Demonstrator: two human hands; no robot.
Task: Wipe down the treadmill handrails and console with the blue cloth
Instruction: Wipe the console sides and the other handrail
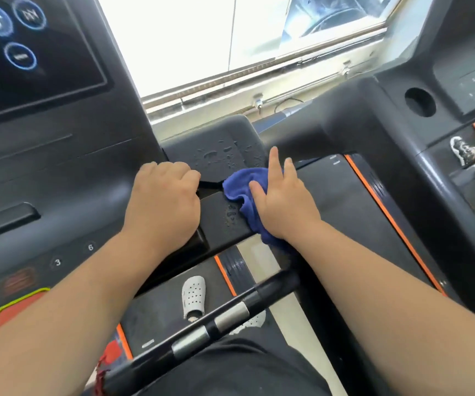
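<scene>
The blue cloth (pixel 243 190) lies bunched on the dark right handrail arm (pixel 224 155) of the treadmill, whose top is dotted with water droplets. My right hand (pixel 282 201) presses the cloth flat with fingers stretched out. Just left of it, my left hand (pixel 163 201) curls over the inner edge of the same arm, where it meets the console (pixel 59 178). The console's touchscreen (pixel 24 52) glows with round blue icons at the upper left.
A black crossbar with silver grip sensors (pixel 216 321) runs diagonally below my arms. A white clog (pixel 193 295) stands on the belt beneath. A second treadmill (pixel 419 115) with a round cup holder stands to the right, its belt edged in orange. Bright windows lie ahead.
</scene>
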